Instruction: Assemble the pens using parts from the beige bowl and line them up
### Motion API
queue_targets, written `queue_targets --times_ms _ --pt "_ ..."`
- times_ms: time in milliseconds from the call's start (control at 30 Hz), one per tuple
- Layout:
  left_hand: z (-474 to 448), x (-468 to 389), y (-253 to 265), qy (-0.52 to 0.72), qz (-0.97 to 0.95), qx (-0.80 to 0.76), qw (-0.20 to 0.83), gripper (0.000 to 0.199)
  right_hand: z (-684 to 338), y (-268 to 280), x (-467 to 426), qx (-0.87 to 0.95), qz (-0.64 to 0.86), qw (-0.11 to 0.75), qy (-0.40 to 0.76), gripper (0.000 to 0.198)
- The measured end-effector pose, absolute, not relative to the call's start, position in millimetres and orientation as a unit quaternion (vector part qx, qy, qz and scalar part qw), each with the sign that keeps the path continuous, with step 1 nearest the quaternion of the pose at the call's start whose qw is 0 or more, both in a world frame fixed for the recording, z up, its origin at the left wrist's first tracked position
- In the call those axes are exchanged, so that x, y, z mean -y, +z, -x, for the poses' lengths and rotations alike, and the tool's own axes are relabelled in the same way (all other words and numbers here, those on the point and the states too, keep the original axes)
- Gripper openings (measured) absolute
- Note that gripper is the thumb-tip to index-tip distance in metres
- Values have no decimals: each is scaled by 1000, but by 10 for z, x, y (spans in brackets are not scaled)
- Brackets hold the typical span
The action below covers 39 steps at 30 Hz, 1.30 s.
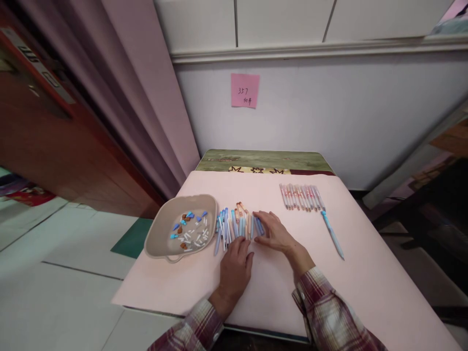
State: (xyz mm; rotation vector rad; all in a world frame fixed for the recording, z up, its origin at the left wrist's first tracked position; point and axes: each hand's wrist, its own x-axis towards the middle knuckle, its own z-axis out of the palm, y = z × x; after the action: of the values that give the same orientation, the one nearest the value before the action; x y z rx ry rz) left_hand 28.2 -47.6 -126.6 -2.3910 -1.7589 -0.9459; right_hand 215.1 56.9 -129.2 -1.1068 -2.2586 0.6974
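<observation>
A loose pile of pen barrels [230, 229] in blue, white, peach and brown lies on the pink-covered table. My left hand [236, 265] rests at the pile's near edge, fingertips touching the pens and thumb apart. On the right side, my right hand [276, 235] curves around the pile's end, thumb and fingers spread, beside some dark blue pieces [259, 226]. Neither hand is closed around a pen. Left of the pile stands a beige basket [155, 239] holding small blue and brown pieces and short white pieces [201, 237].
A tidy row of patterned pens [302, 197] lies at the table's back right. One light blue pen [332, 236] lies slanted just below it. A pink note [244, 90] is stuck on the wall behind the table [175, 285]. A curtain [146, 97] hangs at left.
</observation>
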Motion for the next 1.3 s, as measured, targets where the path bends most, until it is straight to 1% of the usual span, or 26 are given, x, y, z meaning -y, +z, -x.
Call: queue_targets --times_ms 100,200,300,433,533,633,833,933,1033,1200,1300 --pt "-278 489 -1237 -306 761 573 8 30 -2187 -1296 -560 825 428 268 254 86" --pt "-276 491 -1211 -311 752 581 16 32 -2168 -1308 -560 826 447 258 226 96" --pt "-277 492 -1195 -315 747 584 37 32 -2105 -1309 -577 837 450 238 201 98" --pt "-281 492 -1182 -299 743 597 54 36 -2047 -1288 -603 843 448 221 197 92" --pt "-287 493 -1177 -282 737 613 44 40 -2041 -1276 -603 839 449 228 203 82" --pt "-292 495 -1174 -285 738 610 37 41 -2050 -1271 -595 834 444 242 219 80" --pt "-295 507 -1154 -288 732 617 24 47 -2133 -1235 -583 802 423 315 279 79" --pt "-296 509 -1140 -285 745 603 22 38 -2254 -1212 -569 792 423 331 291 77" --pt "-295 508 -1137 -290 758 584 9 27 -2398 -1208 -559 789 443 316 285 76" --pt "-293 501 -1148 -304 753 582 29 26 -2440 -1237 -550 802 466 268 262 79" --pt "-295 502 -1140 -303 756 580 14 23 -2365 -1263 -540 814 471 236 245 81"
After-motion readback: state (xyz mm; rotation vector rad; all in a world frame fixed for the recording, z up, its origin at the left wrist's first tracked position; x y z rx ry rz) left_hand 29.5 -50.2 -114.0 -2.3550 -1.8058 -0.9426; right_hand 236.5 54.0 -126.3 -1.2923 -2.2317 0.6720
